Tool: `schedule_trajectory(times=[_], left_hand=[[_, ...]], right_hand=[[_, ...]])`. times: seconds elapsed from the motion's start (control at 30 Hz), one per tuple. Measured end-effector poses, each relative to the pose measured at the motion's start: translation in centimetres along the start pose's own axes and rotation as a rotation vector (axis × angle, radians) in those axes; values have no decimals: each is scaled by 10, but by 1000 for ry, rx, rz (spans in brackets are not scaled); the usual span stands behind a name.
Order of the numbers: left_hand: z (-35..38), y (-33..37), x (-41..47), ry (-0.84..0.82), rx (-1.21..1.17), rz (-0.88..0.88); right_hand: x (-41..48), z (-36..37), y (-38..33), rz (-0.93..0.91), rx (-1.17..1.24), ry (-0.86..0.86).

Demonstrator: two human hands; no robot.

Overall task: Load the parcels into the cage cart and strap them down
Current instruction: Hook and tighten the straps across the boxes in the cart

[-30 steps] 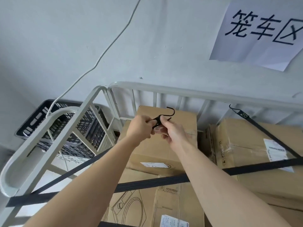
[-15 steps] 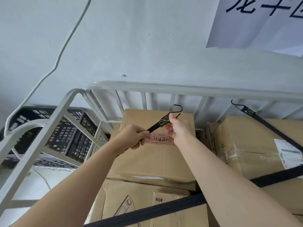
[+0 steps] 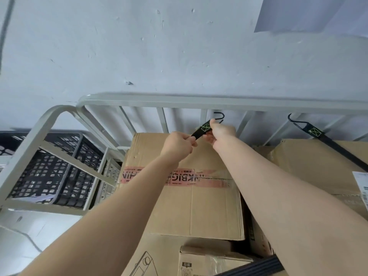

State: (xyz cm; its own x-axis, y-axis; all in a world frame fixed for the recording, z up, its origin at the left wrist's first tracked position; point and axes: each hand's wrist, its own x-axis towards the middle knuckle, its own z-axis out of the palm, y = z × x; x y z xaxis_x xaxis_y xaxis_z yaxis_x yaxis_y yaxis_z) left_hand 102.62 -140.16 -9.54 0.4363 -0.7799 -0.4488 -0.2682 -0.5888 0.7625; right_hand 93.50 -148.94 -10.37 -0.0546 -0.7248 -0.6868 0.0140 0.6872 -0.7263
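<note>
Cardboard parcels fill the grey metal cage cart (image 3: 179, 100); the top one (image 3: 191, 206) carries red printed tape. Both my hands hold a black strap (image 3: 202, 130) above that parcel. My left hand (image 3: 178, 145) grips the strap lower down. My right hand (image 3: 220, 133) pinches the strap end just below its black metal hook (image 3: 219, 116), which sits close under the cart's back top rail. A second black strap with its hook (image 3: 310, 132) runs from the back rail over the parcel on the right (image 3: 310, 168).
A black plastic crate (image 3: 49, 168) stands behind the cart's left side frame (image 3: 25, 152). A grey wall rises right behind the cart, with a paper sheet (image 3: 310, 14) at the upper right. Another black strap (image 3: 258, 265) crosses the lower parcels.
Both hands have carried the strap end and hook up and back toward the cart's rear rail. The view has tilted down and moved closer.
</note>
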Motion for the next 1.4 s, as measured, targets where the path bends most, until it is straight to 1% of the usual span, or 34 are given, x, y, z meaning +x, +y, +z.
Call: schedule_trajectory(times=[0.2,0.37,0.6,0.73,0.9,1.0,1.1,1.27,1.33,1.4], left_hand=[[14,1,21,44,-63,-35],[19,-3,31,77,-85,-35],[26,-4,38,45,-71,-36],[23,-5,43,52,-70,-28],[17,-15,47,70,-53,-36],[15,-18,44,57,-53,-39],[11,-21,38,52,-37,-44],[-8,-31,28,54,51,-47],[-13,-32,25,76,107,-18],[-16,-32,20,121,197,4]], right_hand=[[13,19,5,57,16,-10],[16,19,3,109,150,-72],[20,19,8,102,193,35],[24,23,4,66,141,88],[24,32,7,54,-33,48],[25,35,8,26,-124,54],[23,35,9,-2,-135,54],[11,35,20,-35,-154,7],[5,32,26,-75,-192,5],[-3,25,32,-196,-304,1]])
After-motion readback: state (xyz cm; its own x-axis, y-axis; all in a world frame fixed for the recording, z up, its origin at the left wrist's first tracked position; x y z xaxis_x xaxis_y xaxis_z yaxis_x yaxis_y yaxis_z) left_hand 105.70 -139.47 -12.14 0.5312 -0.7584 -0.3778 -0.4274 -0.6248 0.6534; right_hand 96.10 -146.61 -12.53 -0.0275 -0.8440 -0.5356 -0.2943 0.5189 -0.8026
